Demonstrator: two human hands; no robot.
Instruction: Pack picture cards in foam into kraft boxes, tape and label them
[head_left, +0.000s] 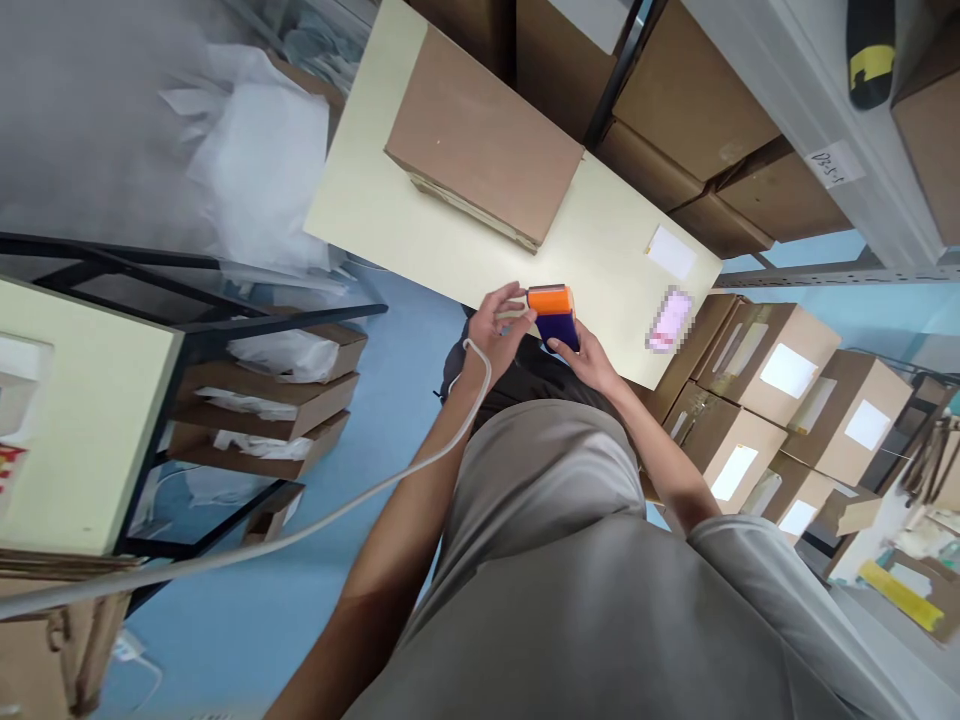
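My right hand grips a box-shaped item with an orange end and a dark blue body, its thumb lying across the blue part. I cannot make out what kind of thing it is. At the item's left edge is my left hand, its fingers spread and bent, the thumb tip close to or touching the orange end. Both hands are in front of my body at the near edge of a pale yellow table. A white cable runs past my left wrist, its near end looping over it.
A closed cardboard box lies on the table, with a white card and a blurred-out pink item to its right. Stacked labelled cartons stand at right. Another table with a black frame is at left. Metal shelving rises at upper right.
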